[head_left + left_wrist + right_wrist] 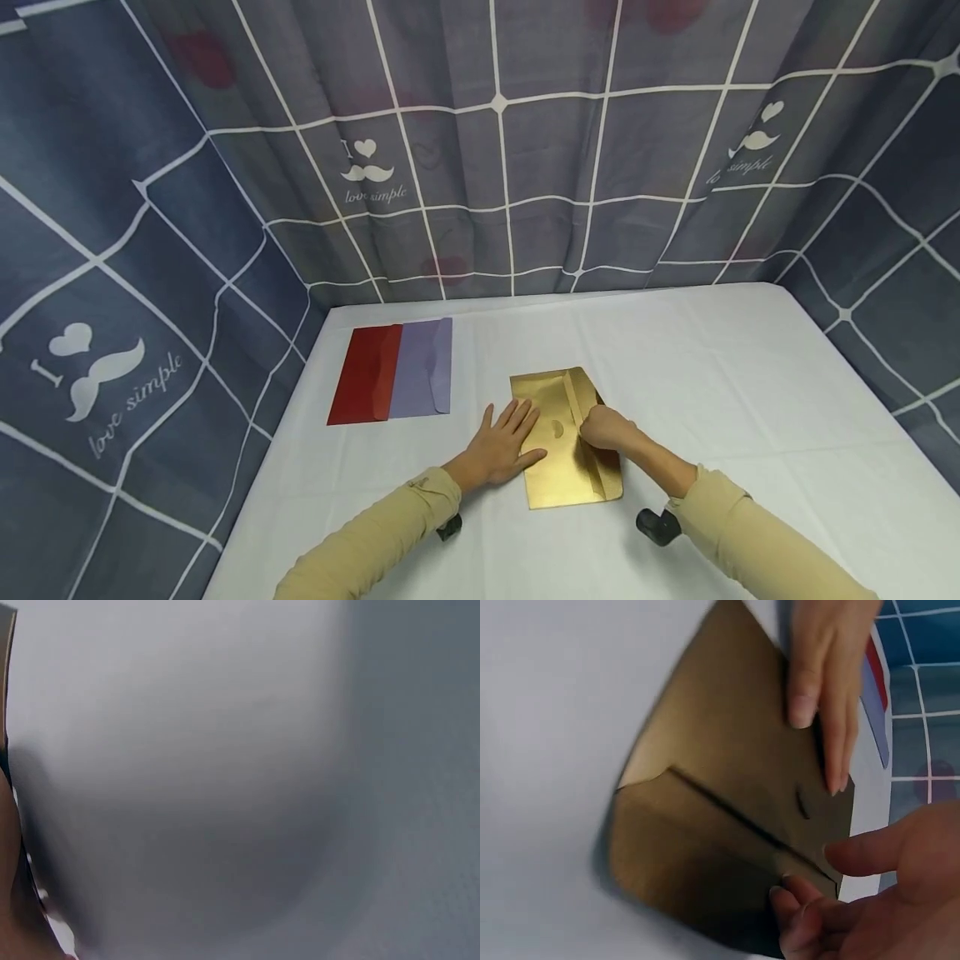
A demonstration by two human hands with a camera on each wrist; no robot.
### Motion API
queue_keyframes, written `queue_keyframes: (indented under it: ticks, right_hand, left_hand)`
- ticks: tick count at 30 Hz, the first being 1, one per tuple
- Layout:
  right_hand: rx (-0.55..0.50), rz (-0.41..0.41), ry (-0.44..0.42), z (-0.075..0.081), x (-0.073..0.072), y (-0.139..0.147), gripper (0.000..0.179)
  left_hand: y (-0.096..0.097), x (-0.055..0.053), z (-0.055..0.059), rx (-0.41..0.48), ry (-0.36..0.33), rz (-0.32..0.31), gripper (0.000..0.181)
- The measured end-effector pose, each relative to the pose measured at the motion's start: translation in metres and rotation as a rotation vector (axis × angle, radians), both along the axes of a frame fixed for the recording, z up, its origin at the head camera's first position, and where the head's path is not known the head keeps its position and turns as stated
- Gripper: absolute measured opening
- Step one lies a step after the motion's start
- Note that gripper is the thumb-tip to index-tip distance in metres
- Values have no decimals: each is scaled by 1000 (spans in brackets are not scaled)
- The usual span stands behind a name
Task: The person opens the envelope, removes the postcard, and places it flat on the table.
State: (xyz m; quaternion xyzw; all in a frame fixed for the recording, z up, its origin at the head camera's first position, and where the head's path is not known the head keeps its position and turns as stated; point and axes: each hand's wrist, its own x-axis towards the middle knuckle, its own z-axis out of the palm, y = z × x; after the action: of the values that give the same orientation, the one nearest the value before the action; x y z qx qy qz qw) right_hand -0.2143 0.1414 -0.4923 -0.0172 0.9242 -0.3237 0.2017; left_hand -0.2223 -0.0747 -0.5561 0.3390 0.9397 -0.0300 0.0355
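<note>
A gold envelope (555,479) lies on the white table with its flap side to the right and a small half-round mark in its middle. My left hand (504,446) rests flat on its left part, fingers spread. My right hand (606,429) is at the right side, fingers curled at the flap, where the gold paper bends up with a dark gap beneath. In the right wrist view the thumb (862,855) and curled fingertips (787,896) lie on either side of the long edge by the flap. The left wrist view is mostly blurred tabletop.
A red envelope (360,375) and a purple envelope (418,371) lie side by side at the back left. Dark objects (658,527) show under the wrists. Grid-patterned curtains (450,167) stand behind and along both sides of the white table (750,500).
</note>
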Motion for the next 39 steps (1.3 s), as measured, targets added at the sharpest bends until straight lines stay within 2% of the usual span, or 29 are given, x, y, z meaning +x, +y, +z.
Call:
queue_keyframes:
  ticks: [5, 9, 13, 23, 31, 39]
  right_hand:
    - [-161, -101, -131, 3, -10, -4, 21]
    - [-213, -187, -210, 2, -16, -3, 13]
    - [-259, -231, -235, 0, -17, -1, 14]
    - [-323, -243, -168, 1, -10, -3, 17]
    - [-301, -221, -175, -4, -8, -2, 16]
    - [-253, -232, -105, -6, -5, -6, 16]
  left_hand:
    - [3, 3, 3, -3, 14, 11, 71]
    - [5, 5, 3, 2, 34, 25, 71]
    - [6, 4, 2, -8, 47, 33, 71]
    - [8, 3, 4, -20, 41, 35, 71]
    - [7, 3, 2, -17, 40, 38, 71]
    - [7, 3, 4, -25, 46, 27, 71]
